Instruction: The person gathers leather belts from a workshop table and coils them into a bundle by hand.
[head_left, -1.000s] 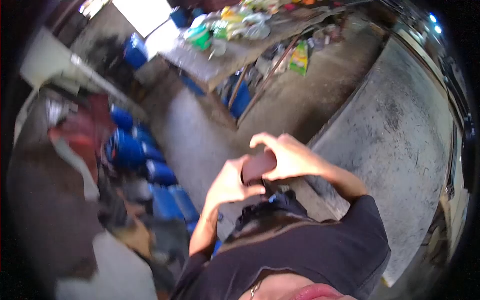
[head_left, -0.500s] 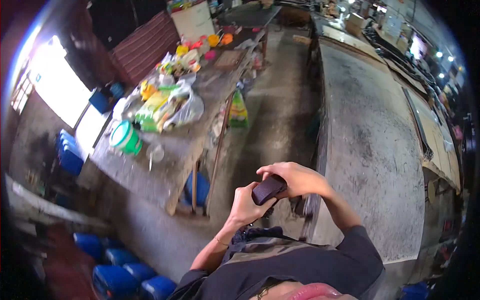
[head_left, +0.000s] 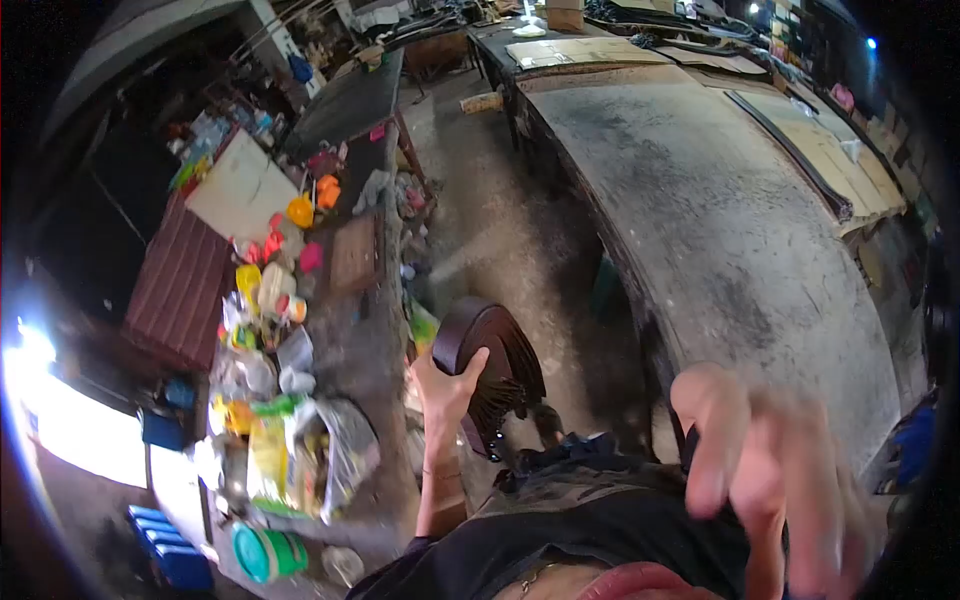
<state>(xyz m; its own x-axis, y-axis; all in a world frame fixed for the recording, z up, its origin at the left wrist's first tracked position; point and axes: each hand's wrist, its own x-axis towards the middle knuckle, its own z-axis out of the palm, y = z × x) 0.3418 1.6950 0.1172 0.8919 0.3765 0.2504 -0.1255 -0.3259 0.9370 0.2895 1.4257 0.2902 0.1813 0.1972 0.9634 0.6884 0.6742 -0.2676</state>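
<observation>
A thick bundle of dark brown strips (head_left: 480, 335), bent over in a curve with its strip ends fanned out, is held up in front of the body. My left hand (head_left: 448, 390) grips its left side, thumb across the face of the bundle. Off to the right and close to the camera, my right hand (head_left: 765, 450) is raised over the near part of the grey table (head_left: 690, 200). It is blurred, its fingers are apart, and nothing shows in it.
The left table (head_left: 345, 310) bears plastic bags (head_left: 345, 450), a green bucket (head_left: 268, 552) and several colourful items. A floor aisle (head_left: 490, 210) runs between the tables. Flat boards (head_left: 585, 52) and a dark strip (head_left: 790, 155) lie on the right table's far side.
My right hand has let go of the dark brown object and moved right, towards the camera. My left hand still holds the bundle, now seen from its side. The view has turned.
</observation>
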